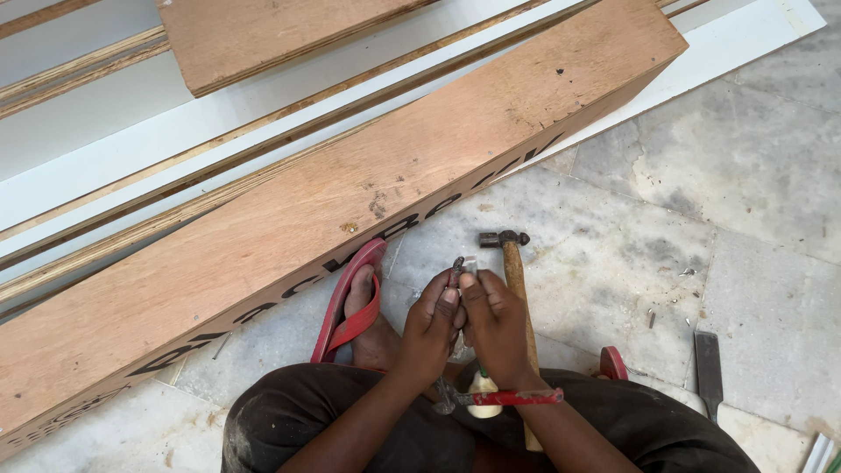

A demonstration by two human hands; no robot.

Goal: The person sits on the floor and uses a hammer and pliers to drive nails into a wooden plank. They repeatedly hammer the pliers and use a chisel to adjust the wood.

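Small dark nails (457, 265) pinched at frame centre between fingers of left hand (431, 326) and right hand (496, 322), both closed tight on them, above marble floor (613, 254). Hammer (512, 263) lying just behind. Risk: loosened pinch, nails scattering toward red sandal (350, 302) and bare foot.

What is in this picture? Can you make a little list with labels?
Place: grey stone floor
Left hand: pinching small dark metal bits with the right hand
Beside hands: wooden-handled claw hammer lying on the floor
Big thing: long brown plywood box
Foot: red rubber flip-flop
Lap: red-handled tool
Right edge: flat metal chisel
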